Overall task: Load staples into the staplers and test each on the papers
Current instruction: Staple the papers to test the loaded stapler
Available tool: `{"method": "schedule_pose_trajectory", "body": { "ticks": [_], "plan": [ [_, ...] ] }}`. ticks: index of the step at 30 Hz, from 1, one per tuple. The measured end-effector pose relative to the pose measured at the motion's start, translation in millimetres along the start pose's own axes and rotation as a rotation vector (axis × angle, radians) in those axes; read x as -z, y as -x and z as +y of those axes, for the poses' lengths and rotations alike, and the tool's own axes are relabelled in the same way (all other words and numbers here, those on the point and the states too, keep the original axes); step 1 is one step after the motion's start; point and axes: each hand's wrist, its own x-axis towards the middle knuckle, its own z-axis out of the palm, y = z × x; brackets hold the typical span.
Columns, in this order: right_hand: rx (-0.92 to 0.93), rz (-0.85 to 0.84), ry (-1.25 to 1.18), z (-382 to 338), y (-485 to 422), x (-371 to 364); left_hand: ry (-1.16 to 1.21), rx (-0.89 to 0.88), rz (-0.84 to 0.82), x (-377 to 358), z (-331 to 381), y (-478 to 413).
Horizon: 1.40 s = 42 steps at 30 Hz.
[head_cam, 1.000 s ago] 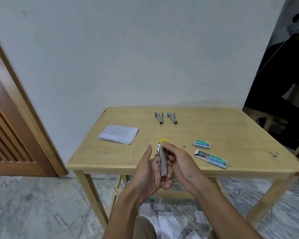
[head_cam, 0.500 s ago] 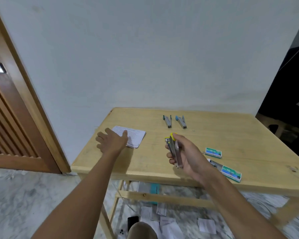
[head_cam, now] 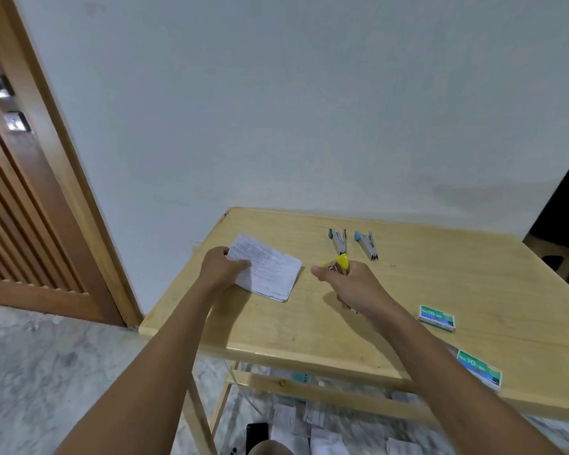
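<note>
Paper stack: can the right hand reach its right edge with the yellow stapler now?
Probably yes. The right hand holds the yellow stapler just right of the paper stack, only bare table between; the left hand grips the stack's left side, leaving that edge free.

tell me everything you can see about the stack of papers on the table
The stack of papers is a small pile of white sheets printed with lines of text too small to read. It lies flat on the wooden table near the far left corner, turned askew to the edges, the sheets slightly uneven at the near side. The left hand grips its left end, thumb on the top sheet. Nothing else touches it.
</note>
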Motion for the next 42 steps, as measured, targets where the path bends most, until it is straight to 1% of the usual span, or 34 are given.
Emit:
{"method": "schedule_pose_trajectory", "body": {
  "ticks": [3,5,7,9,12,17,19,21,23,25,27,29,31,32,35,36,38,40,41,42],
  "plan": [
    [-0.020,0.060,0.023,-5.2,-12.0,-3.8,0.299,-0.022,-0.128,15.4,11.6,23.8],
    [-0.055,0.047,-0.008,-6.5,-13.2,-7.0,0.402,-0.035,-0.201,22.2,19.8,40.6],
    [-0.061,-0.001,-0.102,-6.0,-9.6,-12.1,0.461,-0.052,-0.243,26.0,26.5,54.7],
    [-0.068,-0.014,-0.236,-3.3,-4.5,-17.5,0.571,-0.044,-0.262,26.1,31.2,66.1],
    [-0.029,-0.001,-0.402,4.3,2.5,-20.2,0.770,0.047,-0.258,24.4,31.9,76.8],
    [0.043,0.033,-0.463,15.5,25.5,-20.8,0.957,0.101,-0.159,14.7,32.4,98.0],
    [0.054,0.068,-0.498,19.1,32.3,-22.5,1.043,0.160,-0.185,8.3,36.4,111.7],
    [0.061,0.066,-0.548,20.8,38.8,-22.0,1.100,0.199,-0.269,2.1,40.6,125.5],
    [0.053,0.023,-0.615,22.9,45.2,-21.2,1.096,0.195,-0.328,-2.7,43.7,136.0],
    [0.039,-0.014,-0.657,25.6,52.7,-17.6,1.013,0.140,-0.322,-6.0,45.0,143.7],
    [0.036,0.001,-0.603,27.0,57.5,-9.0,0.920,0.061,-0.303,-6.9,43.9,146.9],
    [0.063,0.033,-0.535,26.7,59.7,5.0,0.855,0.025,-0.295,-3.9,44.1,149.4],
    [0.127,-0.011,-0.510,23.1,61.3,21.2,0.812,0.024,-0.302,-0.2,45.5,150.7],
    [0.169,-0.060,-0.462,20.7,63.1,28.1,0.796,0.033,-0.298,0.8,47.0,151.6],
    [0.296,-0.186,-0.177,13.0,73.2,34.0,0.737,0.075,-0.280,-1.8,54.0,155.8],
    [0.322,-0.212,-0.139,12.4,74.2,33.1,0.719,0.077,-0.283,-4.0,55.5,156.9],
    [0.329,-0.206,-0.190,12.0,74.3,30.9,0.688,0.052,-0.285,-8.1,56.9,159.6],
    [0.254,-0.181,-0.392,10.3,74.6,31.9,0.672,0.002,-0.270,-10.7,56.7,161.5],
    [0.221,-0.194,-0.482,9.3,75.0,33.1,0.661,-0.021,-0.262,-11.2,56.1,162.2],
    [0.208,-0.211,-0.508,8.8,75.3,34.5,0.646,-0.042,-0.248,-11.5,54.9,162.3]
  ]
}}
